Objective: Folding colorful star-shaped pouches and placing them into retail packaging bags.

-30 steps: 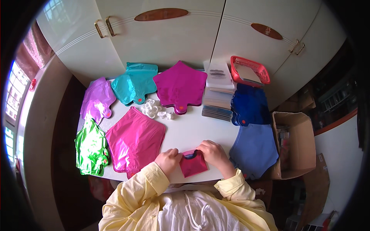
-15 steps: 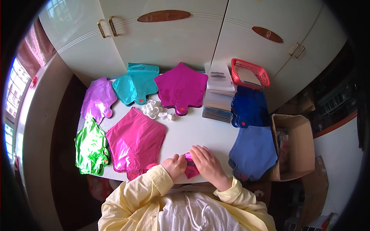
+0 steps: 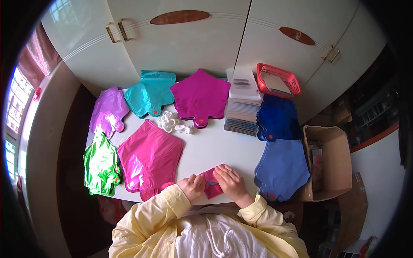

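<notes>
A small folded pink foil balloon (image 3: 211, 189) lies at the table's near edge, with a greyish patch on its upper face. My left hand (image 3: 192, 187) is closed, its thumb and fingers pinching the left edge of the foil. My right hand (image 3: 231, 182) rests flat on the right part, fingers stretched out and side by side, hiding some of it. To the left of my hands is a stack of flat pink star-shaped foil balloons (image 3: 150, 157), with my left sleeve near its lower corner.
Purple (image 3: 200, 94), teal (image 3: 148, 94), lilac (image 3: 107, 109) and green foil stacks (image 3: 101, 165) ring the table. White ribbon coils (image 3: 168, 122) lie mid-back. Cards (image 3: 241, 116), a red basket (image 3: 297, 86), dark blue (image 3: 279, 118) and light blue balloons (image 3: 284, 170), and a carton (image 3: 335, 163) stand right.
My right hand has slid slightly down and right over the folded foil, which now lies flatter with more of it showing. My left hand has shifted slightly left, still pinching.
</notes>
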Demonstrator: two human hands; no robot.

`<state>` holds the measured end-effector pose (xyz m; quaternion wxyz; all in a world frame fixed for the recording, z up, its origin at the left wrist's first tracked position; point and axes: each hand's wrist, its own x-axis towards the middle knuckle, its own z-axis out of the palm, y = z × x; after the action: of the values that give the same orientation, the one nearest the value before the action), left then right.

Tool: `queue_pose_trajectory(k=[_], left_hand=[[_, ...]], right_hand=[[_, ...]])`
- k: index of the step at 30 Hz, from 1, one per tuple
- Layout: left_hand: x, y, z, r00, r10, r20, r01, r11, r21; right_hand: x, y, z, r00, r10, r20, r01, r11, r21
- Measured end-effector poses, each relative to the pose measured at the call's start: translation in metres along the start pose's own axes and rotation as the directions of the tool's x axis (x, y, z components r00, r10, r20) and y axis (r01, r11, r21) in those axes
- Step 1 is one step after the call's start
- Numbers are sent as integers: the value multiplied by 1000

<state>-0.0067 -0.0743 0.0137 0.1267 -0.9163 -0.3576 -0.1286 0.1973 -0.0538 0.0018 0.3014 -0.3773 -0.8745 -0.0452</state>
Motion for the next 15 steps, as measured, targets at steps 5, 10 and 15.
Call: queue_pose_trajectory(k=[5,10,15], left_hand=[[1,-4,0,998,68,6,-68,998,5],[-3,-2,-1,999,48,-1,-48,998,-38],[-5,6,-6,992,-106,66,111,990,-82]], right_hand=[[-2,2,0,999,-1,-32,2,1000,12],[-2,1,3,998,30,-47,-28,999,33],[-1,2,4,997,62,-53,-58,996,71]])
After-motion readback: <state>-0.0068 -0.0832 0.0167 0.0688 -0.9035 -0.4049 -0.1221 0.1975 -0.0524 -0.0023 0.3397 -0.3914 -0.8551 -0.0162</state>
